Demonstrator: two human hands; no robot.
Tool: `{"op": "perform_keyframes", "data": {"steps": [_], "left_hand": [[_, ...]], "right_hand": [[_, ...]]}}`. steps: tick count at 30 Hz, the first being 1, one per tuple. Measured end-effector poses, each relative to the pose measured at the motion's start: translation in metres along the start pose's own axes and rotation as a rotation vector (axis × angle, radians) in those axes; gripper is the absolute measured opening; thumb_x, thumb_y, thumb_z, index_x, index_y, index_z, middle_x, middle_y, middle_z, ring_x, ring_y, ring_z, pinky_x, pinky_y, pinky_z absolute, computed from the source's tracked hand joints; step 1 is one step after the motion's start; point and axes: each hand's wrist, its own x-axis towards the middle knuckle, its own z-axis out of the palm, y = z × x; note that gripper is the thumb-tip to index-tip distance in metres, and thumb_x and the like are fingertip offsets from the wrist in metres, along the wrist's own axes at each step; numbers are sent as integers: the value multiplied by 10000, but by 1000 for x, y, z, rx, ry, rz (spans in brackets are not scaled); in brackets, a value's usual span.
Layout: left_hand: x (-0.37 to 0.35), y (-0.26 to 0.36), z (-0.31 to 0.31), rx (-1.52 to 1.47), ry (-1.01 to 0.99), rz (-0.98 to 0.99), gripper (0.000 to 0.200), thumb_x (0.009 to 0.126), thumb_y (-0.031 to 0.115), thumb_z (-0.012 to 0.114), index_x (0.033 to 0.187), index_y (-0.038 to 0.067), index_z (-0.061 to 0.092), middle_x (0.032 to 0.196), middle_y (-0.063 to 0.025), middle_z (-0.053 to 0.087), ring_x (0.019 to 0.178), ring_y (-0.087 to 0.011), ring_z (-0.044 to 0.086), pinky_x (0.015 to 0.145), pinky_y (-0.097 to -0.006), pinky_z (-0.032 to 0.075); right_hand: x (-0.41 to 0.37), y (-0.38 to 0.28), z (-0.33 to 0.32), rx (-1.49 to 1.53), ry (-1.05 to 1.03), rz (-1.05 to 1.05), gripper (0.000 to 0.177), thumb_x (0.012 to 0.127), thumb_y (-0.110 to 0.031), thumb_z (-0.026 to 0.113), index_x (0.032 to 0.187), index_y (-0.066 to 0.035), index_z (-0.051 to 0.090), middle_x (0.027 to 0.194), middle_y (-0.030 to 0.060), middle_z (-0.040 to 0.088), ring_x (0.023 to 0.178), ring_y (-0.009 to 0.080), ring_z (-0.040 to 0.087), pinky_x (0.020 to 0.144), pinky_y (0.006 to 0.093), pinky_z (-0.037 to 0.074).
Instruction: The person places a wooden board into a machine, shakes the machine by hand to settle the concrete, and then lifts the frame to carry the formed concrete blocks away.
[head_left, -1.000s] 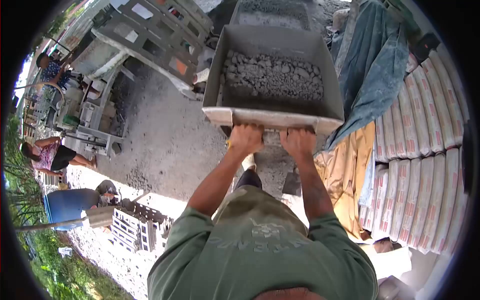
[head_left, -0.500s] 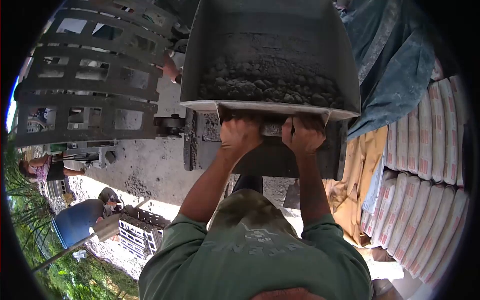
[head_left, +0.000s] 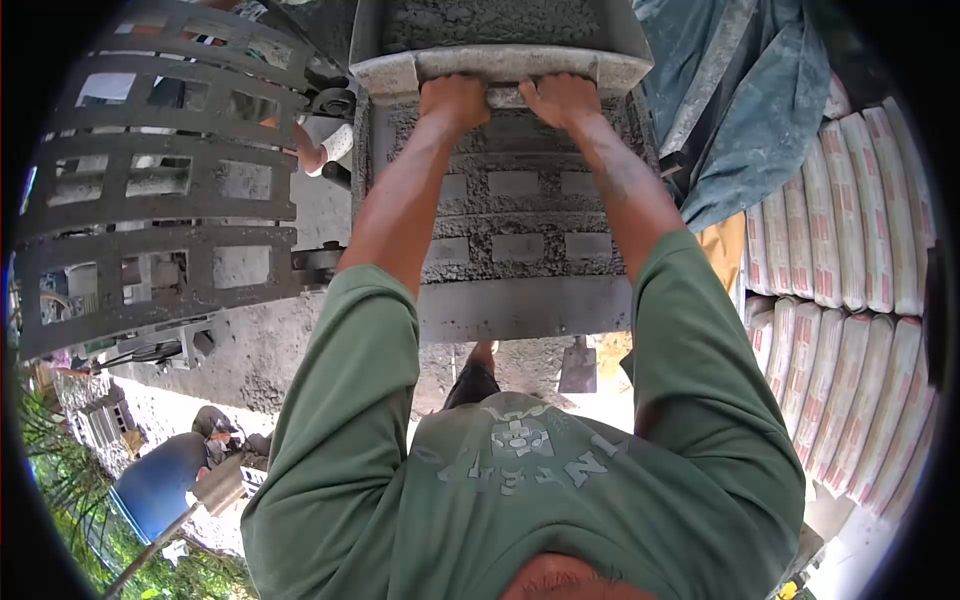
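A grey metal hopper box (head_left: 390, 72) holding damp grey concrete mix (head_left: 490, 20) is pushed far out in front of me, near the top of the view. My left hand (head_left: 455, 98) and my right hand (head_left: 558, 97) both grip its near handle edge, arms stretched straight. Below the box the block mould (head_left: 520, 215) lies uncovered, with rectangular cells packed with grey mix.
A grey metal frame with rectangular openings (head_left: 160, 200) stands at the left. Stacked cement sacks (head_left: 860, 300) line the right, under a blue tarp (head_left: 760, 110). A blue barrel (head_left: 155, 485) and a shovel blade (head_left: 580, 365) are on the ground below.
Both hands pushed the box away and upward in view. The mould beneath it, covered before, now shows its filled cells. My arms went from bent to stretched.
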Motion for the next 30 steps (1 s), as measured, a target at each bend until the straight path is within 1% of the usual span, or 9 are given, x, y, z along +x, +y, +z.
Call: {"op": "perform_keyframes", "data": {"steps": [10,12,13,15,16,19,26,28,30], "left_hand": [[-241,80,-47,-78,-206,0,291,708,204,590,967,129,700,944,-147,696,866,-303,685,750,-414,545],[-336,104,-81,-86,174,136,365,698,214,593,1036,133,704,977,-131,701,884,-286,688,842,-383,536],[-316,104,-79,-64,246,135,365,698,214,593,1036,133,704,977,-131,701,884,-286,688,842,-383,536],[-366,116,-30,-77,114,23,284,636,183,646,910,170,717,750,-83,697,658,-273,685,598,-392,561],[-382,122,-8,-156,84,-36,235,635,192,653,861,165,712,748,-99,691,672,-289,684,602,-417,553],[-332,99,1,-151,303,-6,186,629,207,677,807,158,693,764,-114,678,657,-319,669,576,-436,533],[-350,109,-4,-305,161,-141,222,776,294,610,852,106,697,767,-122,681,691,-303,668,633,-417,537],[-315,96,-8,-331,221,-147,242,811,311,585,844,97,694,754,-125,678,678,-304,666,614,-412,535],[-278,84,-10,-364,294,-64,254,843,311,560,793,97,687,719,-124,670,642,-309,661,578,-395,532]], "right_hand": [[-258,-39,-64,61,-117,-79,519,880,-462,402,867,-56,726,931,185,687,911,314,656,846,448,480],[-299,-43,-91,16,-91,-97,495,869,-448,427,847,-55,727,890,179,692,863,310,669,820,452,491],[-298,-38,-91,22,141,-116,459,857,-427,452,803,-63,725,799,171,678,768,308,666,765,461,502],[-367,-55,-41,117,395,-142,395,834,-384,501,715,-79,722,617,154,650,579,304,659,656,480,524],[-361,-62,-14,141,214,-44,367,824,-376,528,711,-85,721,630,152,655,587,311,656,649,469,527],[-331,-67,-16,158,326,-3,315,824,-319,556,654,-82,674,663,159,650,608,327,646,571,435,533],[-337,-119,-15,351,301,-116,229,799,-297,589,747,-95,684,702,107,668,627,300,650,579,402,533],[-316,-117,-13,428,611,-150,190,768,-251,624,648,-104,636,625,78,629,548,276,615,531,371,511],[-263,-109,-9,410,628,-161,194,756,-231,635,606,-112,603,593,68,604,518,269,593,510,362,494]]}}
